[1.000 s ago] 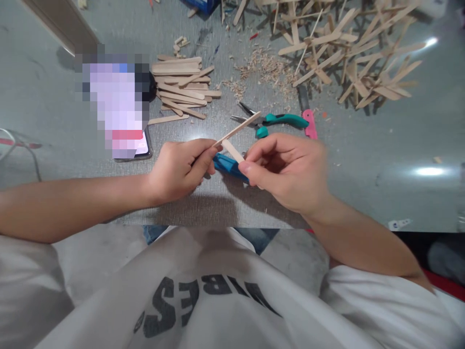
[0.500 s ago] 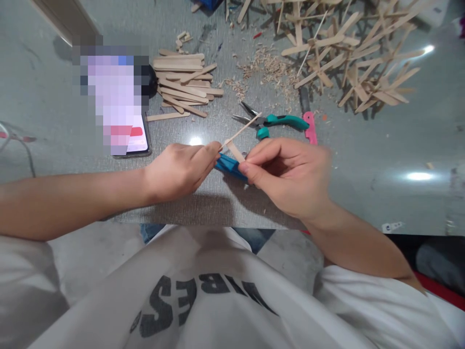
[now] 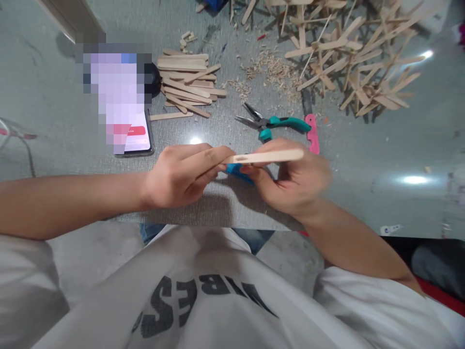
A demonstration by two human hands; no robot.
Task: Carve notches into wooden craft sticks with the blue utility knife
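Observation:
A wooden craft stick (image 3: 276,156) lies level between my hands, its flat face up, with a small dark notch or hole near its left end. My left hand (image 3: 189,172) is closed on that left end, fingers pressed together. Just below the stick, my right hand (image 3: 298,179) is closed in a pinch close to the notch. Its fingertips are partly covered by the stick, and the second craft stick it held is hidden. On the table under both hands lies a blue object (image 3: 240,173), mostly covered. Green-handled pliers (image 3: 269,123) rest open just beyond the right hand.
Loose craft sticks (image 3: 189,82) lie beside a phone (image 3: 138,140), which is partly blurred out. Wood shavings (image 3: 272,72) are scattered at the back. Joined stick pieces (image 3: 348,58) are heaped at back right. A pink-handled blade (image 3: 311,133) lies by the pliers.
The stick in my left hand has turned from edge-on and slanting away to level and flat face up, reaching across my right hand. The second stick has gone out of sight.

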